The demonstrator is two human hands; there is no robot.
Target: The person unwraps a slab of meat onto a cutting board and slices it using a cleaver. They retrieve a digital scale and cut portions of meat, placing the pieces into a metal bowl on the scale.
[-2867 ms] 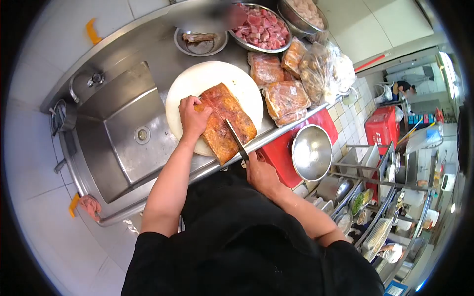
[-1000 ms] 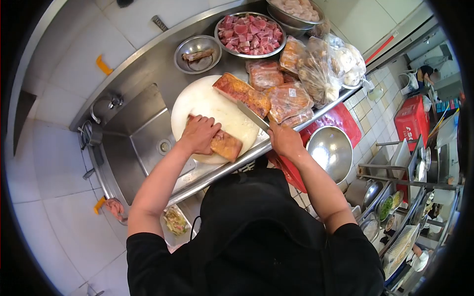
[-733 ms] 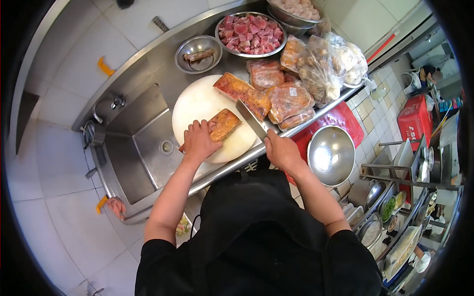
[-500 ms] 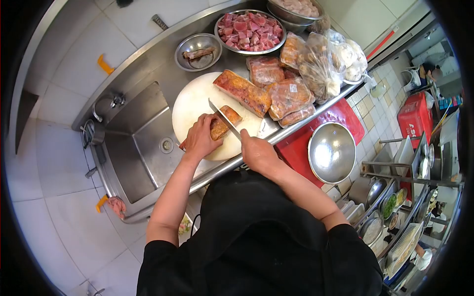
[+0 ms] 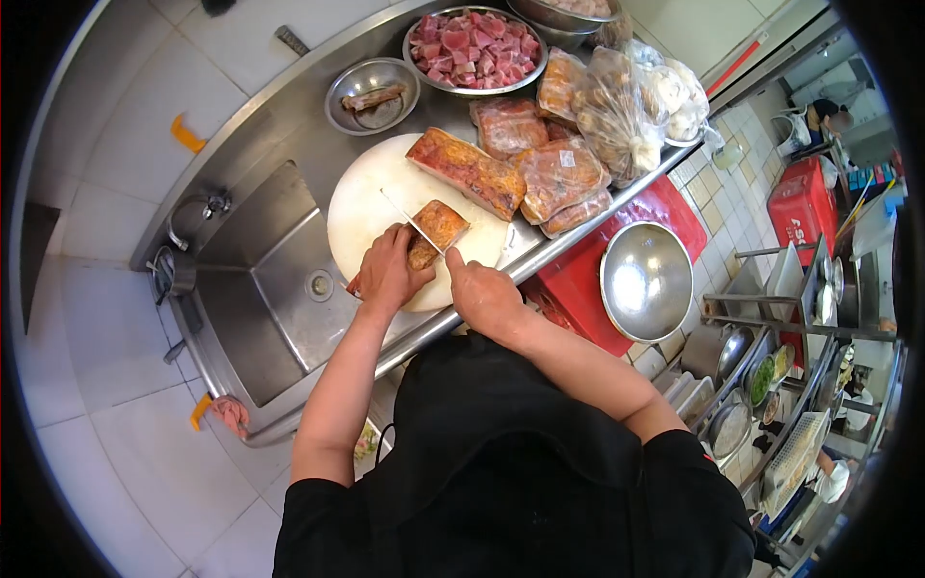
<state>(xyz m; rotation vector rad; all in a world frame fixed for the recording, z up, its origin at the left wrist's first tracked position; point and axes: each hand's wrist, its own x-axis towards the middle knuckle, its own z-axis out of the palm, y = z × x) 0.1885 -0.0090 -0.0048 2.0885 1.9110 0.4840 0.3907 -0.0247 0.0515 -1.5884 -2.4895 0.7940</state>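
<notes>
My left hand [image 5: 388,270] presses down on a browned slab of cooked meat, perhaps pork belly [image 5: 441,223], its fingertips close to the blade. In my right hand [image 5: 485,297] is the handle of a kitchen knife [image 5: 409,219]. Its blade looks like a thin line across the meat, and I cannot tell how deep it sits. Part of the slab is covered by my left hand. Both lie on a round white cutting board [image 5: 356,197]. A second, larger slab of browned meat [image 5: 467,175] rests behind, at the board's far right edge.
Left of the board is a steel sink [image 5: 279,279]. Behind it stand a small metal bowl [image 5: 332,96] and a bowl of diced raw meat [image 5: 474,53]. Bagged meat [image 5: 564,178] is piled on the right. A large steel bowl [image 5: 647,284] sits below the counter edge on something red.
The knife has turned from showing its broad side to nearly edge-on across the meat. My right hand has shifted slightly left. My left hand stays on the slab.
</notes>
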